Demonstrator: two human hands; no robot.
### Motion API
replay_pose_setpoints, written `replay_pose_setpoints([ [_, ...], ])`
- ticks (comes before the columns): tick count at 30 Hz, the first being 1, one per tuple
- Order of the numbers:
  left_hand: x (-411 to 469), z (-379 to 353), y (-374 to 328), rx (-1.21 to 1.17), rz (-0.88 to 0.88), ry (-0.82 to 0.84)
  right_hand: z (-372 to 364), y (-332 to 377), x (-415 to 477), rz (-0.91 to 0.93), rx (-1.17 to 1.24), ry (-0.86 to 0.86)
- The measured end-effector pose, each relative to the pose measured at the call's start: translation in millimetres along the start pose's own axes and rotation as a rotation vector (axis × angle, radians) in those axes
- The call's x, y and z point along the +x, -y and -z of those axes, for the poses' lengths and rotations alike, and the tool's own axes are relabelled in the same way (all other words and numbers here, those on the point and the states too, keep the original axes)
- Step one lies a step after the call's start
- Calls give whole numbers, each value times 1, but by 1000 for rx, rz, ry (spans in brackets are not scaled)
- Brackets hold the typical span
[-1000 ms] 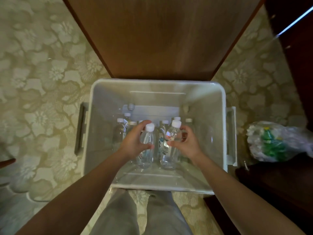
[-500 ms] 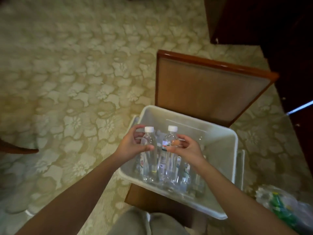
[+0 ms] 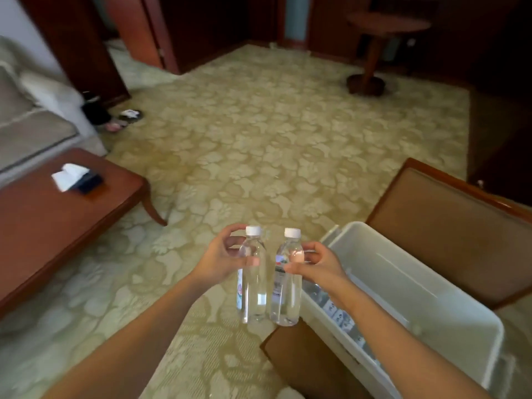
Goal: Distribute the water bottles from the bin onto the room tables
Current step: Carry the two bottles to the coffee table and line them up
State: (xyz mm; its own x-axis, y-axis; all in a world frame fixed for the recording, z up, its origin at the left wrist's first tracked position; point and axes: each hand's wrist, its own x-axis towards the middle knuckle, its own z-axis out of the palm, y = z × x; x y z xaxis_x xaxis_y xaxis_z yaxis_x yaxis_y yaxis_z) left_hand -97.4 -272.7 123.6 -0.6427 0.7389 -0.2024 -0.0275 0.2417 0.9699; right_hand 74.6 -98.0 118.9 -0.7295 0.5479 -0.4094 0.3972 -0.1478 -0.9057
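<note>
Now left hand (image 3: 221, 259) gripping left bottle (image 3: 252, 279), right hand (image 3: 315, 263) gripping right bottle (image 3: 286, 280), both upright, beside bin (image 3: 431, 306).

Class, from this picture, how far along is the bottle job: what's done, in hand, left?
Done: nothing visible; no bottle on the low wooden table. In hand: left hand grips one water bottle, right hand a second bottle, both outside the bin. Left: placing these, then the bottles lying in the bin.
</note>
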Motion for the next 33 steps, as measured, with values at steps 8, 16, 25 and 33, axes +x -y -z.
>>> replay_pose_setpoints([
  [8,-118,121,3,-43,-62,-320,-141,38,-17,83,-107,258],
  [16,-211,210,10,-79,-116,-614,-266,79,-32,160,-177,522],
  [25,-240,285,35,-126,-59,-882,-379,110,-2,200,-295,738],
  [33,-201,360,43,-129,-42,-1031,-473,155,65,235,-363,898],
])
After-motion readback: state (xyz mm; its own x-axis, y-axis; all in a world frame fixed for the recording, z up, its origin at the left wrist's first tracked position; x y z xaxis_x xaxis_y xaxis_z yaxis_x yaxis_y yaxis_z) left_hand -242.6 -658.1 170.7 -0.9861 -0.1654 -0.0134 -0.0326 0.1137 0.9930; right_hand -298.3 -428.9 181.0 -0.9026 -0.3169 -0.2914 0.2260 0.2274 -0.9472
